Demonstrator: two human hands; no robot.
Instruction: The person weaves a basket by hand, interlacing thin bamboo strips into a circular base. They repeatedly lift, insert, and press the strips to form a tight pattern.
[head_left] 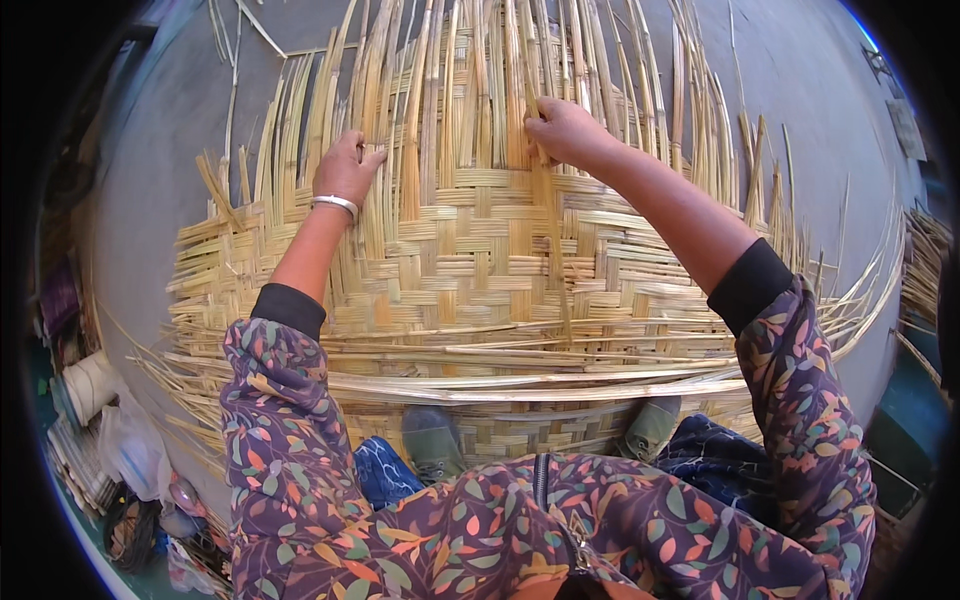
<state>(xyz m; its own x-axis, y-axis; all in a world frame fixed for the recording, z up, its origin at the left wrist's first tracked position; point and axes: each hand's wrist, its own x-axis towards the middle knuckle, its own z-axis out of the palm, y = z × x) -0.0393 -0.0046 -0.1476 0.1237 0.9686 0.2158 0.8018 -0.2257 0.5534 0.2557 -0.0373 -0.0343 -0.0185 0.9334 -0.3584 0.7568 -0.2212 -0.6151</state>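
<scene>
A large woven mat (480, 260) of pale yellow split reeds lies on the floor before me. Its over-and-under weave fills the middle, while long loose reed strips (415, 110) fan out from its far side. My right hand (572, 133) is closed round a flat reed strip (553, 230), which slants down over the weave towards me. On the left, my left hand (347, 170), with a light bangle at the wrist, is curled against upright strips at the mat's far left part. Its fingertips are partly hidden among them.
Loose long reeds (530, 385) lie crosswise near my shoes (432, 440), which rest on the mat's near part. At the lower left are a whitish roll (88, 385), a plastic bag (135, 450) and a dark coil (130, 530). A reed bundle (925, 260) lies far right.
</scene>
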